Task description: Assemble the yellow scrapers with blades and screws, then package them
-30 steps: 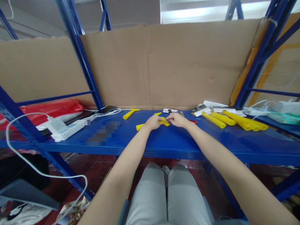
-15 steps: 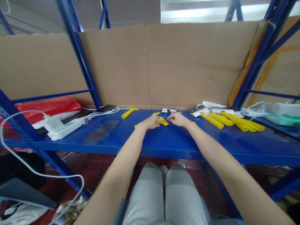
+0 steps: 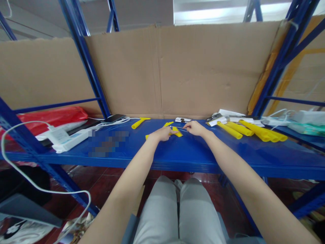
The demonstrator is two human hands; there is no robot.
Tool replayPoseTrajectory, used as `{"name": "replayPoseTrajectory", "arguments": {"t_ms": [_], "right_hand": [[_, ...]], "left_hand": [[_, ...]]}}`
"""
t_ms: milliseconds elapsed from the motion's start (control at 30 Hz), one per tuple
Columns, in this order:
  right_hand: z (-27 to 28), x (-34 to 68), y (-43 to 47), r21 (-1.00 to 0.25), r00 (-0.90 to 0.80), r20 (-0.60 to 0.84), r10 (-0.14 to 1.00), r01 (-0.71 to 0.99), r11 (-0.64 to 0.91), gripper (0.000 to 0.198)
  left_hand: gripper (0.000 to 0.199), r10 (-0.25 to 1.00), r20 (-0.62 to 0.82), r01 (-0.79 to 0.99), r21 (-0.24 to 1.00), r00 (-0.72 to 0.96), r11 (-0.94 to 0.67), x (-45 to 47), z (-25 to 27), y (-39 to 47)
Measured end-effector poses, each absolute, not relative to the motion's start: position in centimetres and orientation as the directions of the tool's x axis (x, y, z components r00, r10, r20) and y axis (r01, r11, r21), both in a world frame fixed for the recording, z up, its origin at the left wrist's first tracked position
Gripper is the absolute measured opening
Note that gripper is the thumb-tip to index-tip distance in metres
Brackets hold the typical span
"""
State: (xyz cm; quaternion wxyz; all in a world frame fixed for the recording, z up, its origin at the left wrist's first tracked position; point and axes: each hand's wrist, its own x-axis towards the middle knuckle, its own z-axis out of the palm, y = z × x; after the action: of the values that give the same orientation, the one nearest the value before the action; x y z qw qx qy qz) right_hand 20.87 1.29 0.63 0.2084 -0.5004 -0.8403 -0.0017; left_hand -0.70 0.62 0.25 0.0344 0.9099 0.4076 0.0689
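Observation:
My left hand [image 3: 162,134] is closed around a yellow T-shaped scraper [image 3: 178,133] that lies low over the blue shelf top. The hand covers much of it; yellow ends show beyond the fingers. My right hand [image 3: 195,128] pinches the right end of a thin, shiny metal strip [image 3: 179,127]. That strip reaches leftward over the scraper's head toward my left fingers. Whether it sits in the scraper, I cannot tell. Just behind the hands lies a small black-and-white packet [image 3: 183,120]. Another yellow scraper [image 3: 138,123] rests farther left.
Several yellow handles [image 3: 230,130] and white-and-black packets [image 3: 215,119] lie on the right of the blue shelf [image 3: 188,154]. A white power strip [image 3: 73,139] with cables is on the left. Cardboard [image 3: 203,71] walls off the back, between blue posts [image 3: 87,61].
My right hand has shifted slightly right, away from my left hand, and more of the metal strip shows between them. The left hand stays around the scraper.

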Motion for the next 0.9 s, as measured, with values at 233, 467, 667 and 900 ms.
{"name": "replayPoseTrajectory", "arguments": {"t_ms": [233,467,667,900], "right_hand": [[0.8,21.3,1.1,-0.216,-0.399,0.373,0.838,0.841,0.497,0.038],[0.8,21.4,1.1,-0.234,-0.39,0.362,0.847,0.841,0.488,0.038],[0.7,21.4,1.2,-0.233,-0.39,0.373,0.842,0.839,0.492,0.039],[1.1,21.6,1.0,-0.254,-0.313,0.374,0.873,0.871,0.421,0.038]], "left_hand": [[0.065,0.762,0.12,0.755,0.105,0.637,-0.648,-0.2,0.8,-0.6],[0.066,0.751,0.143,0.753,0.054,0.644,-0.656,0.5,1.3,-1.7],[0.064,0.757,0.128,0.765,-0.023,0.641,-0.643,0.7,1.3,-1.7],[0.061,0.784,0.125,0.793,-0.067,0.608,-0.605,0.8,0.7,-1.3]]}}
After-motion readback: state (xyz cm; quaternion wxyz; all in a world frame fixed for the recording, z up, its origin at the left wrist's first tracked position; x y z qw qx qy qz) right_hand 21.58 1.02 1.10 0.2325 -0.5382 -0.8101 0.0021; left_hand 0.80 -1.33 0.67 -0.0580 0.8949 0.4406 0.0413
